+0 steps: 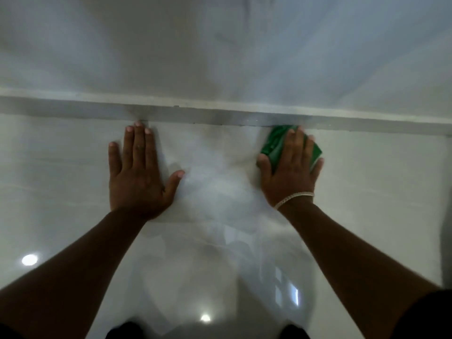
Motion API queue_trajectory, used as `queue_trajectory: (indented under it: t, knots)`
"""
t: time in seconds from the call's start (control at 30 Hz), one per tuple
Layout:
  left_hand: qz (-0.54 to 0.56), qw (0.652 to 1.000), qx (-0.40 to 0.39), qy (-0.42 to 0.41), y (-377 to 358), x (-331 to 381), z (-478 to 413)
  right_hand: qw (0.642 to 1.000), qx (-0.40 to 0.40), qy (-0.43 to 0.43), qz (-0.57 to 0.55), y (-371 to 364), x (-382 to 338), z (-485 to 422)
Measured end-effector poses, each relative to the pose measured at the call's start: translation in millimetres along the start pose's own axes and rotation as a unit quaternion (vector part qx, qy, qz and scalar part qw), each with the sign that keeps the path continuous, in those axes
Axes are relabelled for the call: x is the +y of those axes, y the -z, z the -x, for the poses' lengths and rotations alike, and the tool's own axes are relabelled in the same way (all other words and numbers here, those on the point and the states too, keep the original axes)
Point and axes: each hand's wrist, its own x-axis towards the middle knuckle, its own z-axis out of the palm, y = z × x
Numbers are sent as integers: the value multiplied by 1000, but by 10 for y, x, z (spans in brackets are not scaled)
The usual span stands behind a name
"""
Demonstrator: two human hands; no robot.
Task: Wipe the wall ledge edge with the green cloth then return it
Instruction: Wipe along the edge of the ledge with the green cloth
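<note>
The wiping step is in hand. The right hand (289,167) lies flat, fingers (292,140) spread, pressing the green cloth (275,145) against the glossy white wall just under the ledge (220,116), the cloth's top edge touching it. The left hand (138,167) is flat and empty, bracing on the wall, fingertips at the ledge. Next, I judge, the cloth must slide along the ledge edge with steady pressure.
</note>
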Motion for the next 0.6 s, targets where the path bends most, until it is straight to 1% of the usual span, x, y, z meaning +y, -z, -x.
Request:
queue_trajectory:
  t: [0.07, 0.13, 0.17, 0.2, 0.23, 0.33, 0.4, 0.47, 0.5, 0.53, 0.6]
  knots:
    - [2, 1000, 1, 2, 5, 3, -6, 998, 6, -64, -4, 8, -33, -53]
    - [-7, 1000, -5, 2, 12, 7, 1, 990, 7, -135, -41, -4, -285, -103]
    - [-10, 1000, -8, 1, 12, 11, 2, 986, 7, -160, -55, -5, -437, -111]
    - [-12, 1000, -10, 0, 14, 15, 0, 985, 5, -162, -57, -13, -580, -89]
    - [-13, 1000, -14, -1, 16, 18, -4, 989, -1, -141, -51, -35, -709, -35]
    - [-19, 999, -26, 2, 25, 8, -2, 999, -14, -30, -34, -99, -955, 178]
    - [-25, 999, -33, 7, 32, 10, 5, 998, -22, 27, -44, -66, -864, 183]
    - [-21, 999, -35, 12, 38, 8, 22, 995, -31, 81, -47, -19, -539, 117]
    - [-17, 999, -35, 14, 36, 8, 25, 995, -25, 81, -46, 20, -324, 78]
    - [-12, 999, -36, 15, 34, 12, 29, 997, -19, 56, -46, 66, -124, 38]
    - [-5, 999, -34, 16, 34, 23, 31, 998, -16, -26, -56, 126, 80, -49]
